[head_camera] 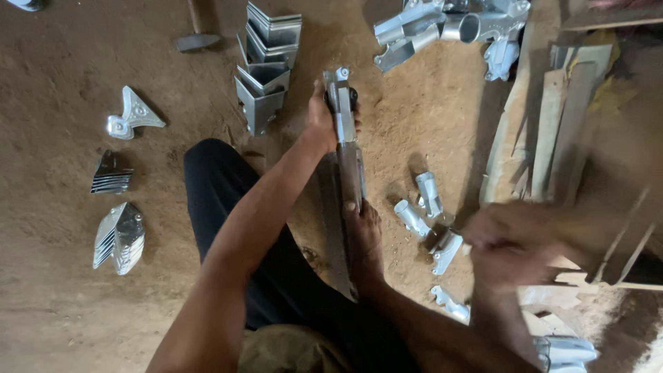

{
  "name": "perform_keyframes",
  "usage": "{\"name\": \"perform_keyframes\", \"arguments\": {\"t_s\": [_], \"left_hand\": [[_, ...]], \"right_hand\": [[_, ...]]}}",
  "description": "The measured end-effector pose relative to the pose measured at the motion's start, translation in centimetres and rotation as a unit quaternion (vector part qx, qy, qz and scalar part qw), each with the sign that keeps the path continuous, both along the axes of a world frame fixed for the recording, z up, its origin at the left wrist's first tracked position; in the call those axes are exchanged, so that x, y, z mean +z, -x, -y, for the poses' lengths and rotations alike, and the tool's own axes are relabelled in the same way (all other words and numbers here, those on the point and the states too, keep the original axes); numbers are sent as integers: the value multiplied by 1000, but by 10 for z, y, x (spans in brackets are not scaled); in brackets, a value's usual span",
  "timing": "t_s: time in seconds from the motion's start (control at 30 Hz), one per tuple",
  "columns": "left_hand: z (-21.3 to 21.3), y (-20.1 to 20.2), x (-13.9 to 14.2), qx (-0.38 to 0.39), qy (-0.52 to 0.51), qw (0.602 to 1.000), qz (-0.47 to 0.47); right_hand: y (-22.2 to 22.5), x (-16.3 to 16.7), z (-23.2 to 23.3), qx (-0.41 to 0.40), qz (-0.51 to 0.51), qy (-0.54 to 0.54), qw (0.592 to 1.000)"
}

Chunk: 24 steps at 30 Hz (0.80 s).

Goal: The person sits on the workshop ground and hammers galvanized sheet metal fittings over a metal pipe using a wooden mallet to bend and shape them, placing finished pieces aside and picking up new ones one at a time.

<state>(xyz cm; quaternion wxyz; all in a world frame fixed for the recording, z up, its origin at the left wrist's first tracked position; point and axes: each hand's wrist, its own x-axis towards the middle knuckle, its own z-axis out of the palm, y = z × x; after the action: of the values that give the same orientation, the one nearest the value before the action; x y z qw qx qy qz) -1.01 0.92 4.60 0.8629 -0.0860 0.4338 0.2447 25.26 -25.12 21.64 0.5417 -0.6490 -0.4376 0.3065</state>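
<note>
- One long metal piece (pixel 347 148) is in hand at the middle of the scene. It lies on the dirt floor (pixel 55 304), running from near to far, with a bright silver fitting on its far end.
- The left hand (pixel 320 123) is wrapped tightly round that far end, just below the fitting.
- A bare foot (pixel 363 238) presses on the near end of the piece and pins it to the ground.
- The right hand (pixel 512 243) is off to the right, well apart from the piece and blurred. Whether it is closed on anything cannot be told. It hovers beside a scatter of small silver tube castings (pixel 429 207).
- As a judgement, work on this piece looks under way rather than finished, since it is braced at both ends and only one hand is on it.
- Several lots of parts sit apart from it:
  - a stack of nested angular shells (pixel 267 65) lies just left of the piece at the far side
  - a heap of larger tubular castings (pixel 449 24) lies far right
  - three bunches of flat pointed pieces (pixel 119 238) lie at the far left
- A hammer (pixel 197 40) lies untouched on the ground at the far edge, beside the shells.
- Some wooden planks (pixel 552 124) lean at the right.
</note>
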Motion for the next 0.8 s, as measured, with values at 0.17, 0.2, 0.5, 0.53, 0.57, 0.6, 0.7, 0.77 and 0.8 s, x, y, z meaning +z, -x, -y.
{"name": "perform_keyframes", "arguments": {"t_s": [0.17, 0.2, 0.5, 0.53, 0.57, 0.6, 0.7, 0.77, 0.8], "left_hand": [[7, -10, -27, -8, 5, 998, -59], [6, -10, -29, 15, -15, 999, -37], [1, -9, 4, -4, -7, 999, -39], [4, -11, 5, -7, -17, 998, -56], [6, -12, 4, -7, 1, 996, -90], [5, -13, 1, -8, 17, 992, -122], [-21, -10, -10, 68, -68, 995, -21], [-57, -8, -11, 122, -139, 977, 102], [-72, -8, -1, 141, -147, 966, 157]], "right_hand": [[47, -61, -15, 32, -39, 43, 998], [61, -83, -22, 68, -51, 189, 978], [72, -64, -35, 61, -327, -167, 928], [76, -54, -39, 61, -197, -101, 973], [83, -47, -44, 59, -65, -31, 996], [90, -44, -49, 85, 111, 82, 987], [109, -62, -59, 69, 254, 223, 938], [110, -84, -54, 41, 181, 313, 932], [108, -95, -47, 34, 123, 395, 910]]}}
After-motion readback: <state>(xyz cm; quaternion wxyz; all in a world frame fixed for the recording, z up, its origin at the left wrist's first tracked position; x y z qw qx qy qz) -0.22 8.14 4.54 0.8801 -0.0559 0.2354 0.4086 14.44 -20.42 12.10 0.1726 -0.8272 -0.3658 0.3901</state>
